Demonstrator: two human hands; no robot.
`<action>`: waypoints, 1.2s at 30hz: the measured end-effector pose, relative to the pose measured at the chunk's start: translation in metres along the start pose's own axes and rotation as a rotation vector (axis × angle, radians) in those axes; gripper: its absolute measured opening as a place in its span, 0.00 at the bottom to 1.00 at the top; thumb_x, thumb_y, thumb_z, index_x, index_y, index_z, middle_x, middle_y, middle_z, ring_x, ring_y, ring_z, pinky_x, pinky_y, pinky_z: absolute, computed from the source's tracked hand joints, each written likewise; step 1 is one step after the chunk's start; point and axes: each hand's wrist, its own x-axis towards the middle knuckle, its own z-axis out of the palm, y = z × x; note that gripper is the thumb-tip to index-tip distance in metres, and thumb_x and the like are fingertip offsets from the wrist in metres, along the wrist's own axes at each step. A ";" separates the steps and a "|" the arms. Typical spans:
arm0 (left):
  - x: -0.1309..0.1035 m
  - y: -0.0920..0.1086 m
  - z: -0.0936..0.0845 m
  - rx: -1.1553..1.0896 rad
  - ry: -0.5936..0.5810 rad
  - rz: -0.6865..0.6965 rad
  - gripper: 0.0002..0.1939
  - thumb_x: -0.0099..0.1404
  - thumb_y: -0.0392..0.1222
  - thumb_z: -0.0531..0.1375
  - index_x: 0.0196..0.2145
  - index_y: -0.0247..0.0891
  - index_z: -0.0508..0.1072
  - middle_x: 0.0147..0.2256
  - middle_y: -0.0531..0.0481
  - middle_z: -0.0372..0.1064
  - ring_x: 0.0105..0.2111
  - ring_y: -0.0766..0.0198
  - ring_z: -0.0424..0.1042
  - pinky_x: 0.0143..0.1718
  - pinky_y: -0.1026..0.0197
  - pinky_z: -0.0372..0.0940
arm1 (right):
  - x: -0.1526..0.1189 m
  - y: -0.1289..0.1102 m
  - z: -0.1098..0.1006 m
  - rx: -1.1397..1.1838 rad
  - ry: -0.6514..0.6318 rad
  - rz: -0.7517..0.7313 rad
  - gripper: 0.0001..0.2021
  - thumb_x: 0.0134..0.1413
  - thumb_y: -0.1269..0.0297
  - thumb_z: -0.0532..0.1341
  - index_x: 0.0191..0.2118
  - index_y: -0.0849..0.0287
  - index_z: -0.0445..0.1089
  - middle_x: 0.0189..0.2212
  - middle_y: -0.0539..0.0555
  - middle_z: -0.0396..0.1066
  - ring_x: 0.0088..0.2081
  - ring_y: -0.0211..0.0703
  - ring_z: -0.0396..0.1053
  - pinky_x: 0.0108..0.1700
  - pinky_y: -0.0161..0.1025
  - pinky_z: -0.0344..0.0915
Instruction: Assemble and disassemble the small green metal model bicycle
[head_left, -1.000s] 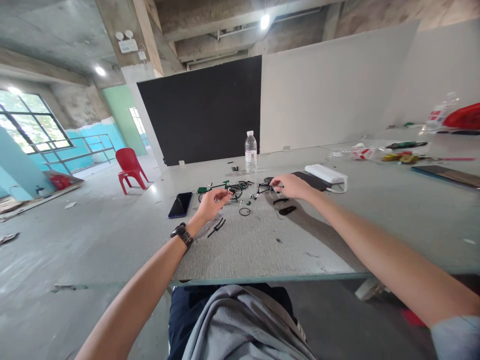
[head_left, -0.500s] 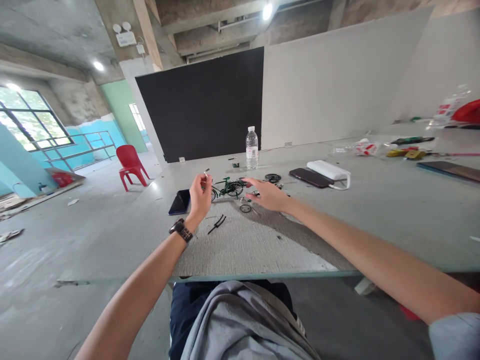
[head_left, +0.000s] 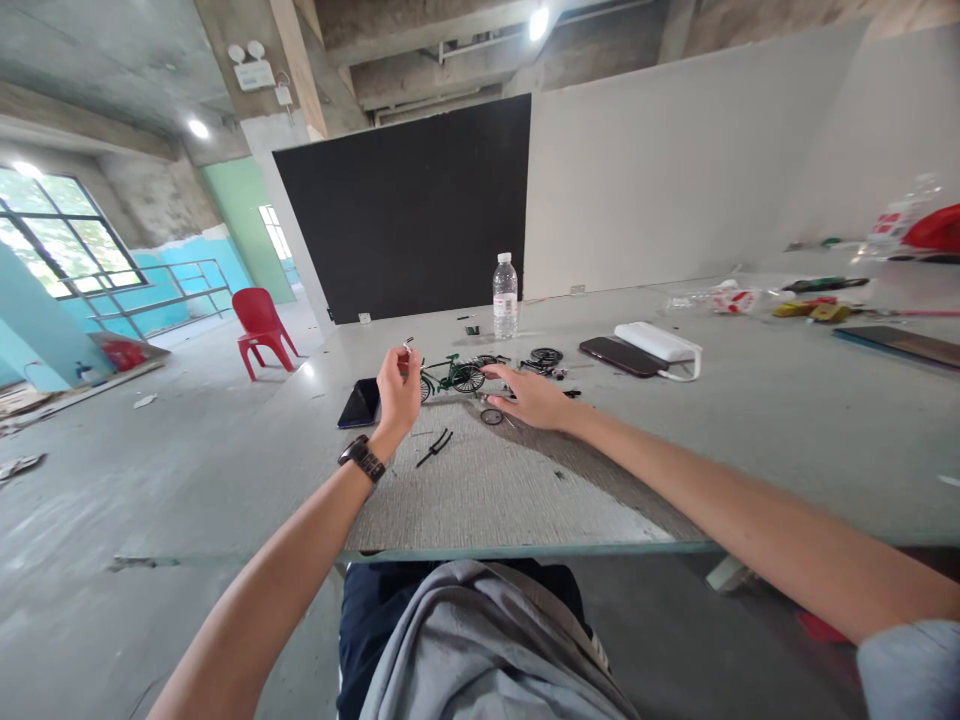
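Observation:
A small green model bicycle (head_left: 452, 374) with black spoked wheels stands on the table between my hands. My left hand (head_left: 399, 388) is closed at the bicycle's front end, pinching a tiny silver-and-black part (head_left: 408, 344) whose kind is too small to tell. At the rear wheel, my right hand (head_left: 534, 399) has thumb and fingers apart, with nothing visible between them. Just below its fingertips lies a thin black ring (head_left: 491, 416). Nearer to me is a black fork-shaped piece (head_left: 435, 448). Spare wheels (head_left: 546, 356) and small loose parts lie behind my right hand, partly hidden by it.
A dark phone (head_left: 360, 403) lies left of my left hand. Behind the bicycle stands a clear water bottle (head_left: 505, 300). To the right are another phone (head_left: 621, 356) and a white power bank (head_left: 657, 341) with a cable. The table's front edge (head_left: 525, 551) runs before my lap.
My right hand has shifted slightly down and toward me, uncovering more of the loose parts behind it. My left hand stays nearly in place, still pinching the tiny part.

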 end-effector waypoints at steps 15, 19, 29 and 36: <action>0.000 -0.003 0.003 0.008 -0.057 0.003 0.07 0.75 0.44 0.58 0.37 0.40 0.69 0.33 0.50 0.71 0.29 0.64 0.69 0.33 0.60 0.64 | 0.000 -0.002 0.000 0.066 0.022 -0.065 0.24 0.70 0.52 0.56 0.65 0.56 0.65 0.60 0.64 0.73 0.54 0.58 0.75 0.53 0.54 0.71; -0.001 -0.004 0.004 0.015 -0.050 0.012 0.08 0.75 0.45 0.58 0.37 0.40 0.69 0.33 0.49 0.71 0.30 0.64 0.70 0.34 0.60 0.64 | 0.015 0.000 -0.010 0.072 0.133 -0.046 0.20 0.69 0.54 0.55 0.59 0.57 0.71 0.53 0.63 0.77 0.49 0.56 0.76 0.49 0.52 0.70; 0.003 -0.012 0.002 0.049 -0.030 -0.005 0.09 0.75 0.45 0.58 0.37 0.40 0.69 0.33 0.50 0.71 0.31 0.64 0.70 0.36 0.60 0.63 | 0.061 -0.022 0.000 -0.061 -0.042 -0.127 0.12 0.64 0.58 0.60 0.42 0.57 0.79 0.41 0.60 0.79 0.39 0.50 0.75 0.38 0.42 0.65; 0.009 -0.013 -0.001 0.044 0.036 -0.012 0.09 0.75 0.44 0.58 0.36 0.40 0.68 0.32 0.51 0.70 0.29 0.65 0.69 0.35 0.60 0.63 | 0.080 -0.043 0.027 -0.321 -0.136 -0.038 0.15 0.68 0.62 0.58 0.53 0.57 0.79 0.49 0.65 0.78 0.44 0.56 0.78 0.41 0.45 0.68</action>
